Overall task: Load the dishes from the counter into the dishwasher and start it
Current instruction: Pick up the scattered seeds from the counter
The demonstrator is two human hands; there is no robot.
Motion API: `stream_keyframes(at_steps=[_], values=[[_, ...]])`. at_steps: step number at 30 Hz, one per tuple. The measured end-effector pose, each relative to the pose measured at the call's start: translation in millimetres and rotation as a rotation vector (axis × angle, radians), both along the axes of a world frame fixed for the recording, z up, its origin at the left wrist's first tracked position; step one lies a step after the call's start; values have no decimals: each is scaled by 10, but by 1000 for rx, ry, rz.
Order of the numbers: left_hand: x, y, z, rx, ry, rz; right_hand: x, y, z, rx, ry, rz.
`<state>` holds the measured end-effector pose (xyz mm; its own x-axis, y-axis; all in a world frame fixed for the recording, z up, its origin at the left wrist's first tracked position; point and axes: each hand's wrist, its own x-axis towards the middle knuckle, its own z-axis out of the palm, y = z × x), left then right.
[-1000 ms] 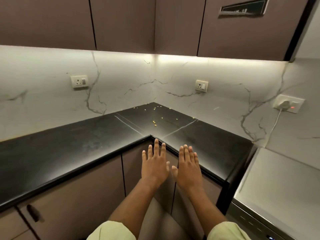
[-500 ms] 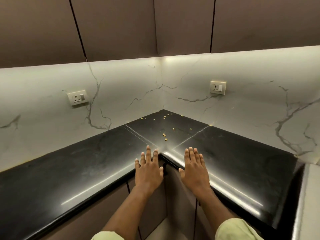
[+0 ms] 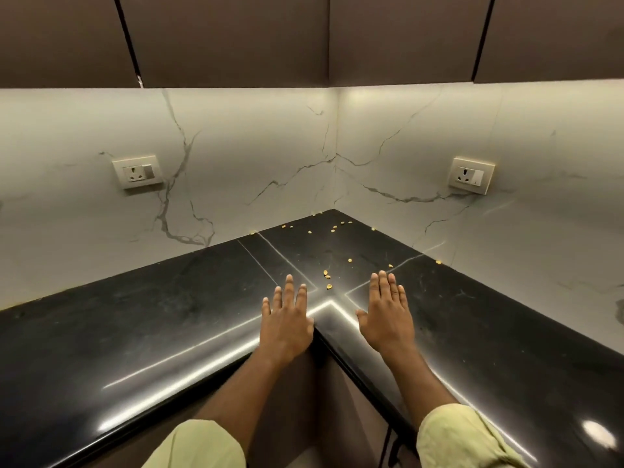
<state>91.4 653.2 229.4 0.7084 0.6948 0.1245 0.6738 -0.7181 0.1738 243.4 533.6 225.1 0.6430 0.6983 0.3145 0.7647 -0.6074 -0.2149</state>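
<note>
A black L-shaped stone counter (image 3: 152,319) fills the lower view, its inner corner pointing at me. My left hand (image 3: 287,319) is stretched out flat, palm down, fingers straight, over the counter's front edge left of the corner. My right hand (image 3: 386,315) is held the same way just right of the corner. Neither hand holds anything. No dishes and no dishwasher are in view.
Several small yellow crumbs (image 3: 327,280) lie scattered on the counter toward the back corner. White marble-look walls carry a socket on the left (image 3: 138,171) and one on the right (image 3: 471,175). Brown wall cabinets (image 3: 236,38) hang above. Cabinet doors (image 3: 337,400) show below the counter's corner.
The view has swung left and moved closer to the corner; the grey appliance top at the right has left the view. Both hands stay flat and have moved forward over the counter edge.
</note>
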Motion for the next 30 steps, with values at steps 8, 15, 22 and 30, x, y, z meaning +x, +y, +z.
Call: stream_keyframes(at_steps=[8, 15, 22, 30], values=[[712, 1076, -120, -38, -29, -55, 704, 903, 22, -40, -56, -69], [1123, 1962, -405, -132, 8, -154, 950, 1620, -294, -135, 29, -152], [1460, 2463, -773, -218, 120, -214, 1228, 2015, -672, -253, 148, -179], [1832, 2685, -1113, -285, 146, -213, 1515, 2442, -1182, -257, 246, -28]])
